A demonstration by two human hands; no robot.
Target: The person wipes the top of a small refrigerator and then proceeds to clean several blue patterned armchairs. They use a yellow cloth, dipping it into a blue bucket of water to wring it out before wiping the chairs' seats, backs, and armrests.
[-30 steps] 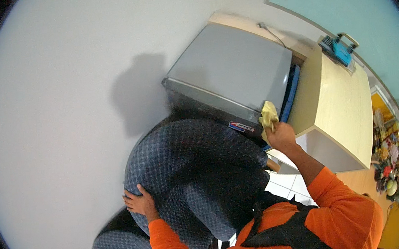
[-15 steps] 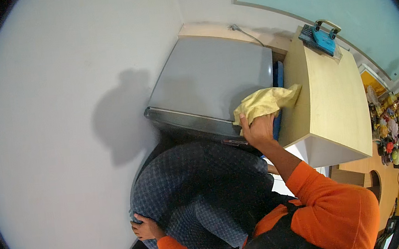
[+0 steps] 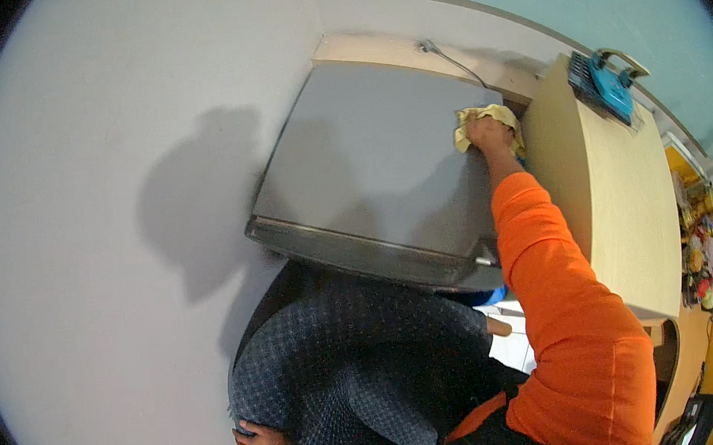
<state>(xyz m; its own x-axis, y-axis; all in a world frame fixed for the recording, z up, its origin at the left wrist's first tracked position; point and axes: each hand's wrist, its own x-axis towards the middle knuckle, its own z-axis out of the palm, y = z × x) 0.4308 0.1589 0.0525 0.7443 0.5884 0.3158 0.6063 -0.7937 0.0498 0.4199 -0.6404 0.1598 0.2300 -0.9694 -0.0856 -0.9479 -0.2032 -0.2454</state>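
Note:
My right hand [image 3: 493, 133] grips a yellow cloth [image 3: 501, 111] and presses it onto the far right corner of a grey top [image 3: 357, 144]. That top belongs to a low appliance that looks like a small fridge, with a dark front edge [image 3: 350, 246] facing me. The cloth is bunched under my fingers, and part of it hangs toward the gap at the right. Lower left, my left hand [image 3: 262, 441] lies on my patterned trouser leg [image 3: 304, 384] with its fingers stretched out, holding nothing.
Close on the right stands a pale wooden cabinet [image 3: 632, 202] with a blue hole punch [image 3: 612, 91] on top. Behind the grey top runs a cable [image 3: 454, 63] along the wall. Colourful ornaments [image 3: 710, 237] crowd the far right. A plain wall [image 3: 90, 250] borders the left.
My right hand has moved the cloth away from me, from above the front right edge to the far right corner of the grey top. My left hand stays on my leg.

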